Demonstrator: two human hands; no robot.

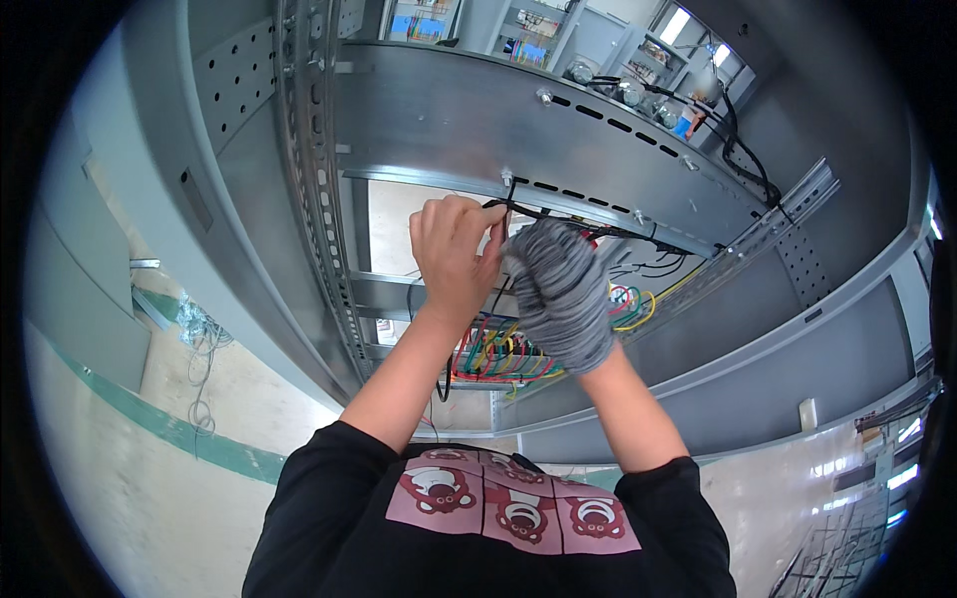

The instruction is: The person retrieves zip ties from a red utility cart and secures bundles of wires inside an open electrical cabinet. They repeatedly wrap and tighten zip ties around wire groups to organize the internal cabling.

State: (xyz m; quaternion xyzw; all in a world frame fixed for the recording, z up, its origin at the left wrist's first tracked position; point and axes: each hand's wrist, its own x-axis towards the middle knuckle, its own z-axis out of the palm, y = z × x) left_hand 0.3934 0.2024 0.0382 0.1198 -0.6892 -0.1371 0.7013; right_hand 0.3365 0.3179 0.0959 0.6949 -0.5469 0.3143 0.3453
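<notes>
My bare left hand is closed, its fingertips pinching at a thin black cable along the lower edge of a metal crossbeam. A narrow black strip stands up from the cable beside those fingertips. Close by on the right, my right hand wears a grey striped knit glove and is curled closed. A bit of red shows past its far side, and its grip is hidden. Below both hands hangs a bundle of red, green and yellow wires.
A slotted metal upright borders the cabinet frame on the left, a slotted rail on the right. Thick black cables run over the far right. Loose grey wire lies on the floor at left. Metal racks stand lower right.
</notes>
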